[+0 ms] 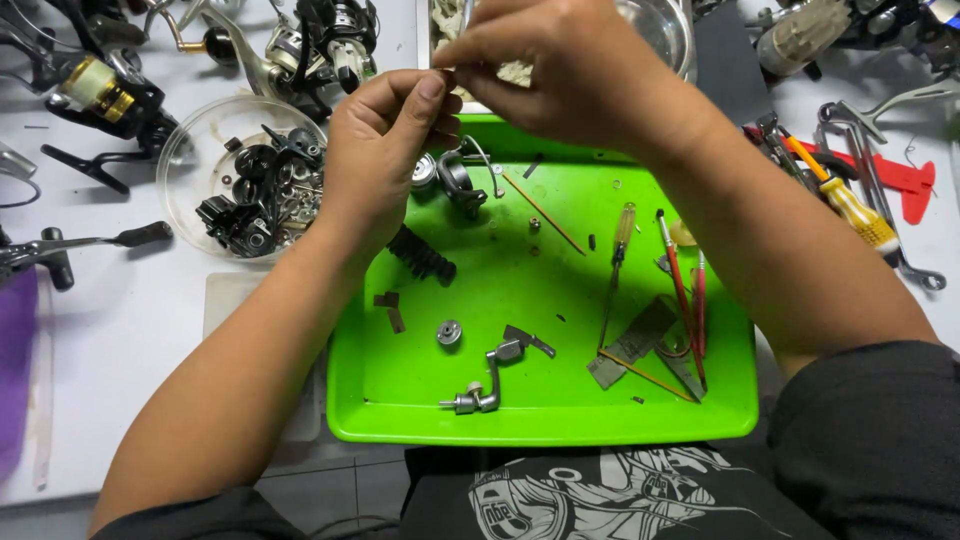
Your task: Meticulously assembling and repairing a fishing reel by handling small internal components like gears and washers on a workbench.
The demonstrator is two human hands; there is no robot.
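Evidently both hands, left hand (385,140) and right hand (570,70), pinch something tiny between closed fingers (too small to identify), likely light, slippery, best gripped by fingertips above the green tray (400,400).

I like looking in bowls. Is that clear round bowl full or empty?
Partly full: the clear bowl holds a heap of dark reel parts on one side.

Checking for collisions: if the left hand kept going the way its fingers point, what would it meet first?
The left hand points up-right, so it would likely first meet the right hand, whose fingertips already almost touch it; depth is unclear.
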